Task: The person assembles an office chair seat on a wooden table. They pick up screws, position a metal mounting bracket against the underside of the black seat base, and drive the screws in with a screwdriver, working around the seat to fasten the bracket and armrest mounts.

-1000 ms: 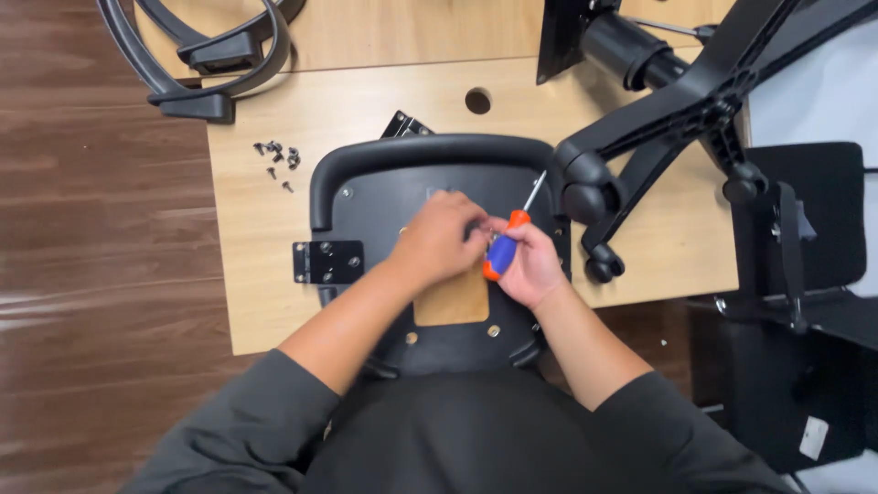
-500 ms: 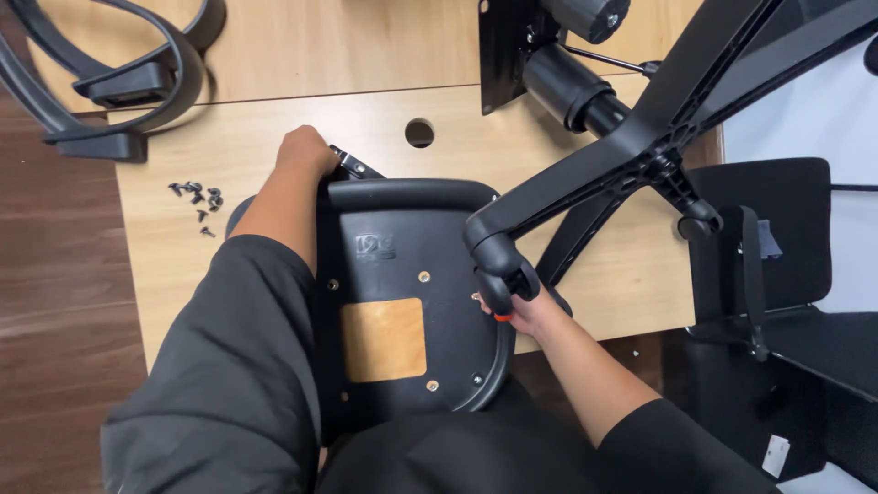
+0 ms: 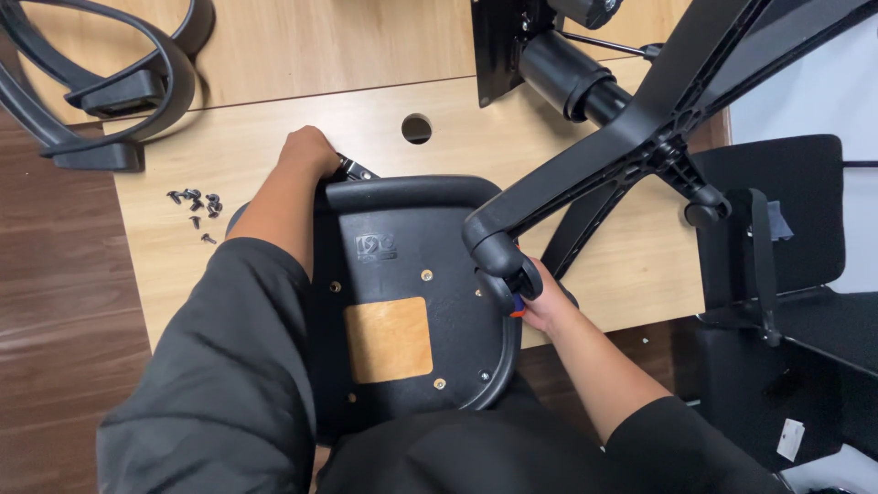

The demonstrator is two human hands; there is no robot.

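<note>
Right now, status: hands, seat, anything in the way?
Left hand at seat pan's far edge by a black bracket. Right hand at its right rim, partly hidden. Chair base overhangs it.

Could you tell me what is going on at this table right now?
A person is working on an upturned black chair seat lying on a wooden table. The left hand grips the seat's far edge beside a metal bracket. The right hand is at the seat's right edge, partly hidden behind a chair base caster, holding something orange and blue. Loose screws lie to the left, armrests further back.
</note>
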